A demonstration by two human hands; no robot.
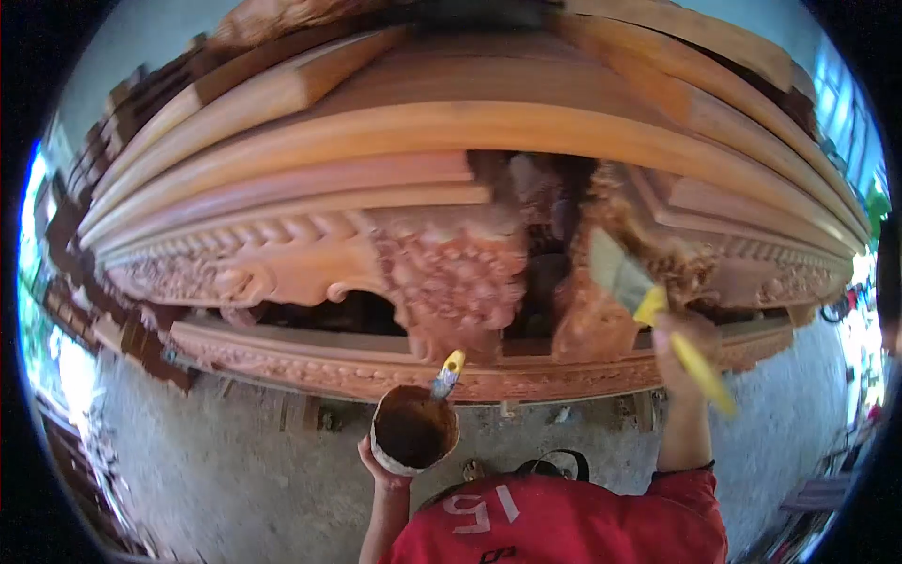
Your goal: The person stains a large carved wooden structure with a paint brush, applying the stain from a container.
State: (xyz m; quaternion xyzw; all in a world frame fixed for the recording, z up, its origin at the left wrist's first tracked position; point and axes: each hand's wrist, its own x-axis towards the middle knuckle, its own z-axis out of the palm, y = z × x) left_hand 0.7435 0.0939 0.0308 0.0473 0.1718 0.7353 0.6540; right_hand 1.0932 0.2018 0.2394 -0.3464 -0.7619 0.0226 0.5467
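Note:
My left hand [382,464] is closed around a round cup [413,430] with dark brown contents. A smaller brush [448,374] stands in the cup with its yellow handle tip up. My right hand [686,343] grips a wide paintbrush [703,371] with a yellow handle. Its pale bristles point up and left, over the carved wood [683,268] on the right side of the opening. Another carved block [456,273], with rounded relief, is left of the dark gap. Motion blurs my right hand slightly.
A large carved wooden piece [423,127] with long moulded edges spans the view. Its lower carved rail [310,362] runs above the concrete floor [235,461]. Stacked wood [75,301] stands at the far left. Dark boards [816,495] lie at lower right.

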